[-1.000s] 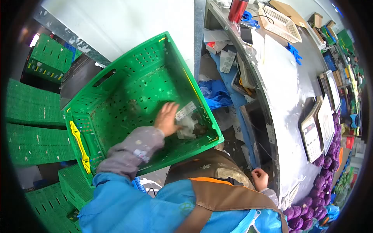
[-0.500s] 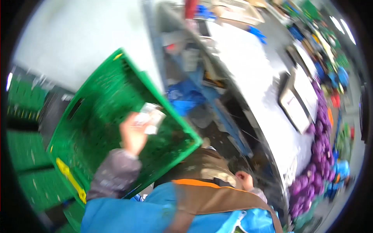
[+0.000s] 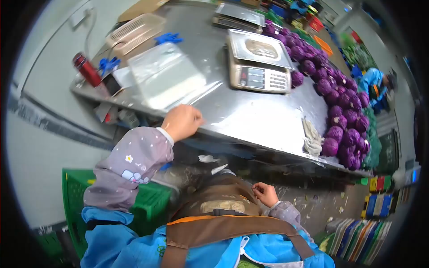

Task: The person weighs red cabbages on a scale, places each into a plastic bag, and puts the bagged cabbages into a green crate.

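Observation:
My left hand [image 3: 182, 123] is over the near edge of the steel table [image 3: 219, 105], its fingers curled in and nothing visible in them. Just beyond it lies a stack of clear plastic bags [image 3: 165, 73]. Low by the brown apron [image 3: 223, 192], my right hand [image 3: 266, 194] hangs with its fingers bent together, and no object shows in it. A digital scale [image 3: 261, 78] stands on the table further off to the right. Below my left sleeve is a green crate [image 3: 154, 198], partly hidden by the arm.
Purple cabbages [image 3: 342, 116] are heaped along the table's right side, near a crumpled cloth [image 3: 313, 138]. A second scale [image 3: 239, 18], a cream basket [image 3: 136, 33], blue gloves [image 3: 167, 38], a red flask [image 3: 87, 69] and a phone [image 3: 111, 85] sit further back. A co-worker [image 3: 377, 85] is far right.
My view has swung from the green crate to the table. The left hand has moved from over the crate to the table edge, and the white papers it held are no longer visible in it.

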Tool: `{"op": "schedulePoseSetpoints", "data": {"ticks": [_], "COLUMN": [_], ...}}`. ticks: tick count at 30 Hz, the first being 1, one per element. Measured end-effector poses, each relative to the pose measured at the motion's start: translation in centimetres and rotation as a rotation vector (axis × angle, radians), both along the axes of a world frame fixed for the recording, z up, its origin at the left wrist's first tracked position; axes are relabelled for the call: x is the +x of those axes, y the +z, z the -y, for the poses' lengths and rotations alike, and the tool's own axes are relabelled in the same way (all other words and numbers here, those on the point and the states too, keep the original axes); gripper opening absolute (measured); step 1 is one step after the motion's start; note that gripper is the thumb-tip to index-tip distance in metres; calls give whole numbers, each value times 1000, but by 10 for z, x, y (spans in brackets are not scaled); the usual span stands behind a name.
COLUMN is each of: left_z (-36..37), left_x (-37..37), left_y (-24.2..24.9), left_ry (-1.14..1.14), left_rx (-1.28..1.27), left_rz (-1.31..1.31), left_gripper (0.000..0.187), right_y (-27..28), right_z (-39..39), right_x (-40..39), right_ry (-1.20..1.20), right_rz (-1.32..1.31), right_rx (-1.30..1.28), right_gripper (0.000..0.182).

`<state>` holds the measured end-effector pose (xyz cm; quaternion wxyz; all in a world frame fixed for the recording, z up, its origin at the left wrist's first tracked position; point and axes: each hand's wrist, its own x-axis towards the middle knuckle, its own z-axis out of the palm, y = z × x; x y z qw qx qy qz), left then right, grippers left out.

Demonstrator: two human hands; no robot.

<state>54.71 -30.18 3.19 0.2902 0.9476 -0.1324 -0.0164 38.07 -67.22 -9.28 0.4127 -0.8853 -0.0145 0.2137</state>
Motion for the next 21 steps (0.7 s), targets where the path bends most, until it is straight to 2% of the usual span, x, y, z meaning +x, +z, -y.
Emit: {"op": "schedulePoseSetpoints", "data": {"ticks": [1, 2, 3, 5, 7, 9, 11, 14, 15, 16, 18, 19, 20, 21], "left_z": [20, 41, 58, 92, 113, 121, 128, 123, 122, 125, 124, 122, 124, 128], "left_x": [23, 43, 62, 90, 108, 105, 108, 109, 109, 109, 105, 103, 102, 101], "left_y": [-3, -8, -23, -53, -98, -136, -137, -135, -135, -126, -116, -117, -119, -121], "left_ry": [86, 126, 108, 110, 70, 60, 50, 23, 25, 23, -16, -50, -26, 0], "left_rx": [-172, -138, -70, 140, 341, 423, 507, 288, 171, 217, 268, 272, 281, 290], "left_rz": [72, 81, 46, -51, -211, -75, -150, -102, -43, -89, -121, -103, -87, -71], "left_gripper": [20, 19, 20, 22, 27, 27, 25, 25, 25, 23, 19, 16, 14, 12], "right_y": [-3, -8, 6, 30, 38, 50, 52, 55, 60, 63, 53, 52, 33, 42], "right_z": [12, 22, 21, 33, 56, 89, 134, 198, 216, 233, 278, 296, 325, 341], "right_x": [3, 11, 24, 63, 108, 161, 216, 294, 318, 341, 390, 416, 445, 468], "right_ry": [-41, -35, -164, -209, -276, -286, -275, -428, -447, -465, -473, -525, -545, -496], "right_rz": [30, 104, 29, -40, -1, 25, 104, 85, 83, 76, 135, 148, 275, 381], "right_rx": [21, 18, 163, 197, 255, 144, 141, 199, 140, 81, 72, -55, -253, -400], "right_gripper": [10, 9, 9, 9, 14, 15, 16, 19, 21, 24, 47, 58, 65, 70]}}
